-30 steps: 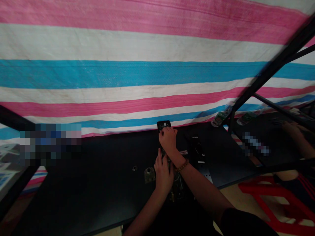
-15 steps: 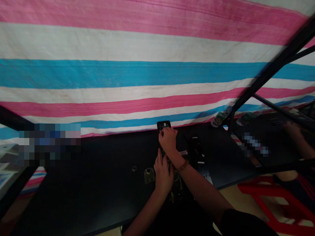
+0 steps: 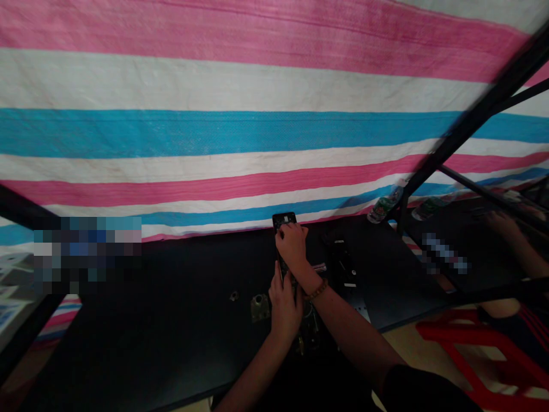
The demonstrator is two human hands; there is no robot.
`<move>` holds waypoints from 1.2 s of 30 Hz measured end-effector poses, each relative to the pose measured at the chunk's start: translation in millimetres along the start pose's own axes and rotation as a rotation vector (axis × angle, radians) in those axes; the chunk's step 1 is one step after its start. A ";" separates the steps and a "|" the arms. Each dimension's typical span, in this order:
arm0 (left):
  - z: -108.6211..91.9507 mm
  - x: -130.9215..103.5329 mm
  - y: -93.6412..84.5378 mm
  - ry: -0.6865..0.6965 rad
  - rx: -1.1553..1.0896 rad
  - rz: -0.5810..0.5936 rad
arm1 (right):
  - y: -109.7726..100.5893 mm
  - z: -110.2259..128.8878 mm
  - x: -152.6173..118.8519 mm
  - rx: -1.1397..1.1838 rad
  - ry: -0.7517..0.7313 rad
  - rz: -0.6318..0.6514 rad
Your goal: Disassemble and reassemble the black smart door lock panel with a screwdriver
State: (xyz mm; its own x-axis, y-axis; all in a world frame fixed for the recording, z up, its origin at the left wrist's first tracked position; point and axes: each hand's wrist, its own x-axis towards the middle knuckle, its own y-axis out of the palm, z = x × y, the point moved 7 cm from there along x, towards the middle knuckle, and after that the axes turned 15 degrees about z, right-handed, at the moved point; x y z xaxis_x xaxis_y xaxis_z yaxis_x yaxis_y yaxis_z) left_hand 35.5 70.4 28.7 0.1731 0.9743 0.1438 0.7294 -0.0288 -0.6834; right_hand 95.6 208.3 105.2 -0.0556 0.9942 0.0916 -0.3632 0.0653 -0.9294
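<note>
A black opened smartphone (image 3: 284, 218) lies on the dark table, its far end showing past my hands. My left hand (image 3: 285, 300) grips its near part, fingers along the left edge. Over the upper part, my right hand (image 3: 293, 246) is closed, fingers curled down; whatever they pinch is hidden. A bead bracelet (image 3: 318, 290) circles the right wrist. Left of my left hand lies a metal plate with a round hole (image 3: 259, 308), and farther left a small round part (image 3: 234, 296). Dark phone pieces (image 3: 344, 262) lie to the right.
Metal tools or parts (image 3: 312, 326), partly hidden, lie near my forearms. A plastic bottle (image 3: 385, 207) leans by a black frame post (image 3: 450, 137). Striped sheeting (image 3: 240, 131) hangs behind the table (image 3: 163, 337). At right are another person's hand (image 3: 502, 223) and a red stool (image 3: 463, 349).
My hands stay at almost the same place on the smartphone. The view has shifted very slightly; nothing is visibly taken up or let go.
</note>
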 end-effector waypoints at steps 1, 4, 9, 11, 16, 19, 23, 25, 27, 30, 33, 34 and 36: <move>0.0 0.0 0.1 -0.001 0.002 0.002 | 0.0 0.4 -0.1 -0.001 -0.001 -0.002; 0.7 0.1 0.0 -0.009 0.010 0.003 | -0.7 1.2 -0.1 -0.007 -0.009 -0.005; -0.5 0.8 -1.1 -0.018 0.012 -0.001 | -4.6 0.4 7.7 -0.032 -0.066 0.059; -1.9 1.1 -1.6 -0.015 0.013 -0.004 | -6.4 -0.4 12.8 -0.039 -0.097 0.102; -2.6 0.7 -1.5 -0.003 0.029 -0.014 | -6.4 0.1 18.9 -0.042 -0.136 0.149; -1.4 0.0 -0.8 0.000 0.037 -0.020 | -4.5 1.7 16.5 -0.033 -0.125 0.112; -1.1 -0.2 -1.2 0.000 0.058 -0.023 | -3.5 2.9 12.9 -0.020 -0.112 0.072; -2.0 0.1 -1.6 0.003 0.065 -0.019 | -3.6 2.4 13.1 -0.011 -0.114 0.080; -2.7 0.4 -2.5 0.002 0.063 -0.021 | -3.7 0.3 14.6 0.002 -0.106 0.093; -3.6 0.3 -3.8 -0.001 0.053 -0.028 | -3.0 -4.6 16.9 0.018 -0.069 0.098; -4.2 0.2 -3.9 0.002 0.055 -0.021 | -1.4 -7.5 17.1 0.024 -0.035 0.087; -4.2 0.1 -3.9 0.002 0.057 -0.019 | -0.7 -7.7 16.6 0.026 -0.028 0.084; -3.7 0.0 -3.8 0.001 0.060 -0.017 | 0.1 -7.4 14.8 0.031 -0.020 0.079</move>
State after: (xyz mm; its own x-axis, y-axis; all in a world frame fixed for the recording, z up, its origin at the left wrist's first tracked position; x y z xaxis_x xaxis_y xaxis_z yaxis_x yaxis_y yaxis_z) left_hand 35.1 69.6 33.9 0.1617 0.9744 0.1563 0.6916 0.0011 -0.7222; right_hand 101.6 223.6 103.9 -0.1038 0.9943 0.0255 -0.3858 -0.0166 -0.9224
